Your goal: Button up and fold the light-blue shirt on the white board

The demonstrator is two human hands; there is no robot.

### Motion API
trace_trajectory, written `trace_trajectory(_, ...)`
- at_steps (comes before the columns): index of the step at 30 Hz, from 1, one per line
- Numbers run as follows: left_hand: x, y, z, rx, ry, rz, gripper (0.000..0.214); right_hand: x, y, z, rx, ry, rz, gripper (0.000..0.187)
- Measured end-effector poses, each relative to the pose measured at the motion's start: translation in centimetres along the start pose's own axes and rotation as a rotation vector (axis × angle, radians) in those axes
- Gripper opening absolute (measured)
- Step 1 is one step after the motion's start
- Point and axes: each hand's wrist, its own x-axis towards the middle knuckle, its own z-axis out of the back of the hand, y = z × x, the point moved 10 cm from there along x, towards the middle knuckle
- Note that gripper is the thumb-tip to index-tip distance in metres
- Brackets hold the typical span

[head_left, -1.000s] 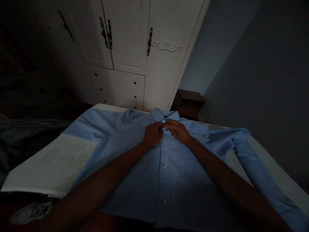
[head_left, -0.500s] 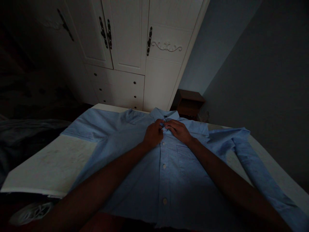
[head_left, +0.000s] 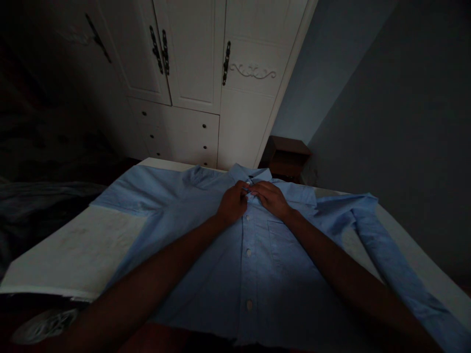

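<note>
A light blue button-up shirt (head_left: 206,255) lies spread face up, its collar (head_left: 239,172) at the far end. Both my hands meet on the front placket just below that collar. My left hand (head_left: 234,200) pinches the placket edge from the left. From the right, my right hand (head_left: 270,196) grips the same spot, fingertips touching or nearly touching the left ones. The fingers hide most of the cloth between them. Lower down, several pale buttons, one of them a button (head_left: 248,253), run along the placket beside a chest pocket (head_left: 283,242).
The shirt rests on a white table (head_left: 73,245), with one sleeve (head_left: 397,269) hanging toward the near right. Behind stands a white wardrobe (head_left: 195,59) with dark handles. A brown cabinet (head_left: 290,147) is by the wall. Dark fabric (head_left: 40,211) lies at left.
My fingertips have shifted slightly at the placket, still pinching below the collar. The whole view has moved a little; the shirt lies as before.
</note>
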Motion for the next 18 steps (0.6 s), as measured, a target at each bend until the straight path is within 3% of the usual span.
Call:
trace_trajectory(11,0.3,1.7,0.7,-0.167,-0.069,0.159,0.027,0.1,-0.3,0.7,-0.033,0.013,-0.101,0.019)
trace_trajectory(15,0.3,1.5,0.9,-0.169,-0.089,0.130,0.025,0.2,-0.6,0.5,0.098,0.105,-0.141,0.019)
trace_trajectory(18,0.3,1.6,0.9,-0.186,-0.099,0.139,0.025,0.2,-1.8,0.4,0.214,0.124,-0.276,0.019)
